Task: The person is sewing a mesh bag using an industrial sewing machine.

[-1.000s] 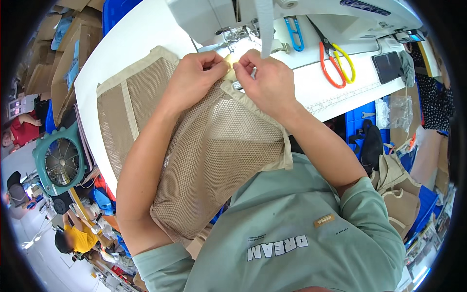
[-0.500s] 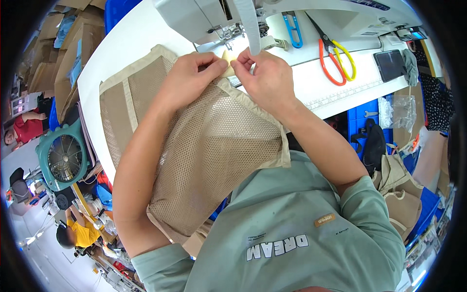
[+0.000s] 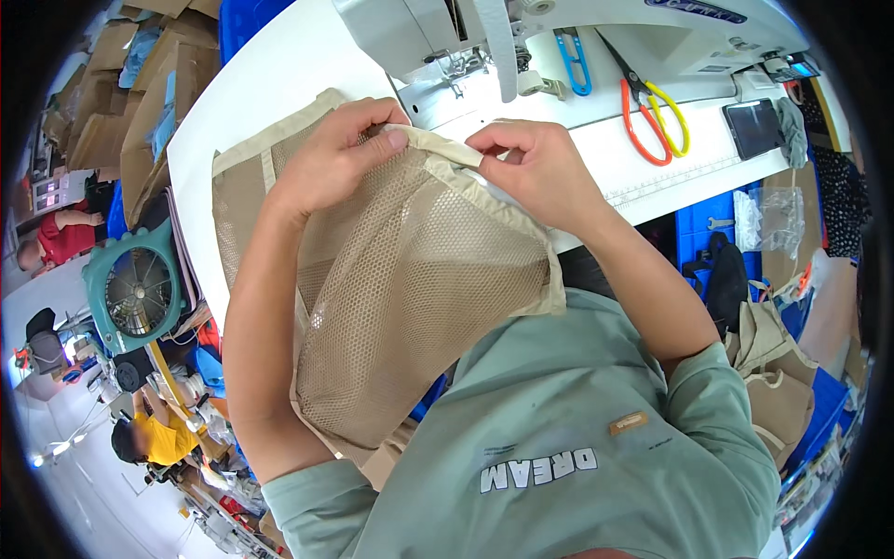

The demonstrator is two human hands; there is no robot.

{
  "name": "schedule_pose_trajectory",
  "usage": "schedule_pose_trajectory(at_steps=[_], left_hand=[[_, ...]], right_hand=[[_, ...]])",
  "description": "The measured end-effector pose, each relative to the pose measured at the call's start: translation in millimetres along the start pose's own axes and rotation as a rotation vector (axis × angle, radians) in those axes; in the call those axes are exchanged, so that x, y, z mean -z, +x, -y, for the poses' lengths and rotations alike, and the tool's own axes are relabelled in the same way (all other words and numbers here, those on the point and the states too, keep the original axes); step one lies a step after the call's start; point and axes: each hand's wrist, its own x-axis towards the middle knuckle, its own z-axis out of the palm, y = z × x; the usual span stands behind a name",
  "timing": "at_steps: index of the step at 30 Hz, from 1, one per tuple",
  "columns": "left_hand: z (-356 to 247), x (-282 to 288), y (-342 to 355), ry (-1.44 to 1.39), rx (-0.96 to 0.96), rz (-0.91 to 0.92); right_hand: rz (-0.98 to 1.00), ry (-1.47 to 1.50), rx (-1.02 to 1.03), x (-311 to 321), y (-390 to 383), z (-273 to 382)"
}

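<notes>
A tan mesh fabric piece (image 3: 419, 289) with cream binding along its edges lies over the white table edge and drapes toward my body. My left hand (image 3: 340, 158) grips the bound top edge, thumb on the binding. My right hand (image 3: 535, 172) pinches the same cream strip (image 3: 438, 143) farther right, fingers curled. Both hands are just below the sewing machine (image 3: 414, 33), whose needle and presser foot area (image 3: 454, 84) is uncovered.
At the right lie blue snips (image 3: 575, 65), orange-and-yellow scissors (image 3: 652, 121) and a phone (image 3: 750, 129). A teal fan (image 3: 126, 289) and cardboard boxes (image 3: 140, 102) stand left of the table (image 3: 233, 74). Co-workers (image 3: 60, 242) (image 3: 158, 438) are at the far left.
My hands have moved apart and away from the needle, the left one leftward and the right one slightly down and right, stretching the cream edge between them.
</notes>
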Motion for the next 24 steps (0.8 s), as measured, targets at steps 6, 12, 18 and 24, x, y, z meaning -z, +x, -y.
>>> schedule_pose_trajectory(at_steps=[6, 12, 18, 24], left_hand=[[-5.8, 6.8, -3.8, -0.100, -0.035, 0.022], [-3.6, 5.0, -2.0, -0.054, -0.024, 0.011], [1.5, 3.1, 1.4, -0.051, -0.043, -0.012], [8.0, -9.3, 13.1, -0.018, 0.004, -0.012]], right_hand=[[-0.046, -0.090, 0.223, -8.1, -7.0, -5.3], [-0.030, -0.031, 0.208, -9.2, -11.0, -10.9], [-0.046, -0.044, 0.137, -8.8, -10.1, -5.1], [-0.127, -0.059, 0.020, -9.5, -1.5, -1.7]])
